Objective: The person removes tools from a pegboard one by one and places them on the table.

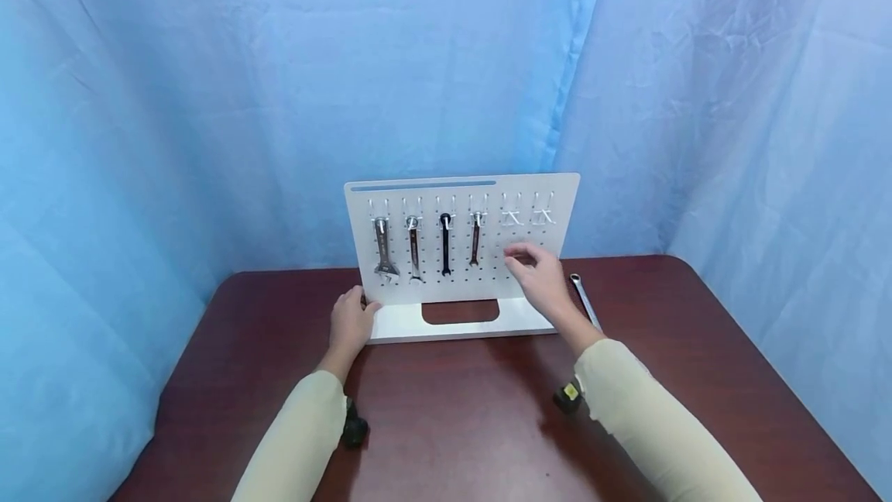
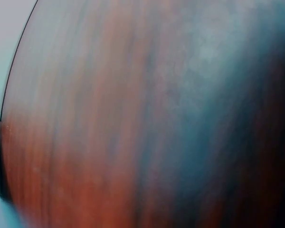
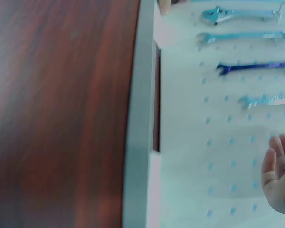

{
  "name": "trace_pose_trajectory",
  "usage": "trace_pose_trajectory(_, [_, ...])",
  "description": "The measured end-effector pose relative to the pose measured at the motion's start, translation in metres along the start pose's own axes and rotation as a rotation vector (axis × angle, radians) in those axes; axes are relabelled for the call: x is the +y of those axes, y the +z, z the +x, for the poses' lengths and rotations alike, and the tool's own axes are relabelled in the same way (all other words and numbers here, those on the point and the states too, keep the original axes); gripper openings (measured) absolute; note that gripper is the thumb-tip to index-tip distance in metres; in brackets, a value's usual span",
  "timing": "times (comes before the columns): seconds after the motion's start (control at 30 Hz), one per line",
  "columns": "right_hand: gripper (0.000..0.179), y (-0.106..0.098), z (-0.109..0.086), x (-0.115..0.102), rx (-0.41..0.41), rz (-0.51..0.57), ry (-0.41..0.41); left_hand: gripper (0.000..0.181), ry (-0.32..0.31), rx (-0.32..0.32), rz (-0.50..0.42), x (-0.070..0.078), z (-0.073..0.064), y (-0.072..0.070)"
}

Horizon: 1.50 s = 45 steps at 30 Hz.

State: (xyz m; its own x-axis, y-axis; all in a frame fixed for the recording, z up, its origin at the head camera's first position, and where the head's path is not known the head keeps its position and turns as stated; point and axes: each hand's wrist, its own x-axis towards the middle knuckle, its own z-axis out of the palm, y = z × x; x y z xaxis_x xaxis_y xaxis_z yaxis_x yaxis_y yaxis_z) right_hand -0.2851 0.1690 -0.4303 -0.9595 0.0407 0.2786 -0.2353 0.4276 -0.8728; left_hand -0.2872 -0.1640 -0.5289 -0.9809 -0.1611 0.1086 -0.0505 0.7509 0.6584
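A white pegboard [image 1: 439,285] stands upright on the table. My left hand [image 1: 351,321] grips its lower left edge, with the thumb on the front side. My right hand [image 1: 540,277] is held before the right part of the board, fingers loosely bent and nothing visible in them. From hooks on the board hang an adjustable wrench [image 1: 383,246], a chrome combination wrench [image 1: 414,250], a black wrench [image 1: 446,246] and a shorter wrench [image 1: 475,242]. Another wrench [image 1: 587,302] lies on the table, right of the board and beyond my right forearm.
Two white hooks [image 1: 512,218] sit at the board's upper right, above my right hand. The board's base has a cut-out at its front. A dark reddish-brown table [image 1: 446,417] carries everything. Blue curtains [image 1: 390,84] hang behind and on both sides.
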Motion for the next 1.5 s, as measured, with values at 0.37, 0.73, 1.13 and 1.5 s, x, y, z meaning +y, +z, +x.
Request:
trace_pose_trajectory(0.37, [0.022,0.04,0.017,-0.026,0.07,0.227,0.006,0.024,-0.003,-0.011,-0.006,-0.001,-0.001,-0.001])
trace_pose_trajectory(0.73, [0.018,0.058,0.017,-0.04,0.047,0.309,0.095,0.023,0.007,-0.001,0.005,-0.005,0.001,0.001])
trace_pose_trajectory(1.13, [0.02,0.05,0.014,-0.033,-0.01,0.312,0.124,0.022,0.004,0.003,0.012,-0.005,0.005,0.006])
trace_pose_trajectory(1.5, [0.022,0.039,0.005,-0.038,-0.047,0.346,0.131,0.023,0.006,0.016,0.019,-0.004,0.009,0.009])
